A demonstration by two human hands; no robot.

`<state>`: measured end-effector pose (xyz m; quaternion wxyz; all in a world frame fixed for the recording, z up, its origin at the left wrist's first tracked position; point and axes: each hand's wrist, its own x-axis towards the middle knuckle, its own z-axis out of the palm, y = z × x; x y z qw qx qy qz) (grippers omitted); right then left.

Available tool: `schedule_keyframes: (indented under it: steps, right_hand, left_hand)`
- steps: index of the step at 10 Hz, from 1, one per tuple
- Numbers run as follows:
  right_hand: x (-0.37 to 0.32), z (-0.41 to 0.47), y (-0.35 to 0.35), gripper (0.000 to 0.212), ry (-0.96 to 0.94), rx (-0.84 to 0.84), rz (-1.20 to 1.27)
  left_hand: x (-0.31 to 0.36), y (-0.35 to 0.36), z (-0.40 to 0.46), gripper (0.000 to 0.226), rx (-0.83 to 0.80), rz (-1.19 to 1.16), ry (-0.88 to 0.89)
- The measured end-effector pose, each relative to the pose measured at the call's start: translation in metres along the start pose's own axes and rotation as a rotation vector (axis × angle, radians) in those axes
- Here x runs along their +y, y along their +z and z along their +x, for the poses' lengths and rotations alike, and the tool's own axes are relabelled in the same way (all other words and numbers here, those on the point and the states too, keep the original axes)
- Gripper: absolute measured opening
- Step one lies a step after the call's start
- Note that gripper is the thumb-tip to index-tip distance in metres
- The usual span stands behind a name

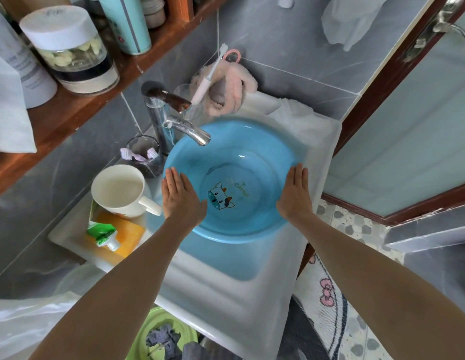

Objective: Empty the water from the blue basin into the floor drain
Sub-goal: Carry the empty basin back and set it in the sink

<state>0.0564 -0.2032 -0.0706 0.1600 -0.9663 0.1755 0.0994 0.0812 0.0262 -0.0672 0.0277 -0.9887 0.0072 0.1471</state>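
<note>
A round blue basin [252, 141] with a cartoon cow printed on its bottom sits in the white sink [226, 289], under the chrome tap. Clear water stands in it. My left hand [180, 197] hovers flat over the basin's left rim, fingers together and stretched out. My right hand [295, 192] is flat over the right rim in the same way. Neither hand holds anything, and I cannot tell whether they touch the rim. No floor drain is in view.
The chrome tap [185, 128] reaches over the basin's far edge. A white mug [119, 190], a dark toothbrush cup [145, 157] and a green tube [102, 233] crowd the sink's left ledge. A wooden shelf [78, 105] overhangs at left. A green basin [161, 336] sits below; patterned floor [356, 227] lies right.
</note>
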Motion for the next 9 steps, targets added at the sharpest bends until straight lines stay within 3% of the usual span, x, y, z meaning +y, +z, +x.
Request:
schedule_keyframes:
  steps: [2, 5, 9]
  right_hand:
    - [0.001, -0.002, 0.002, 0.077, -0.019, 0.015, -0.010]
    - [0.002, -0.001, -0.008, 0.073, 0.006, -0.098, -0.142]
    - [-0.019, -0.023, -0.018, 0.066, -0.059, -0.079, -0.150]
  left_hand:
    - [-0.001, 0.002, -0.002, 0.086, 0.010, -0.023, -0.003]
    - [0.001, -0.007, -0.002, 0.075, 0.016, -0.137, 0.029]
    - [0.005, -0.024, -0.017, 0.067, 0.087, -0.208, 0.109]
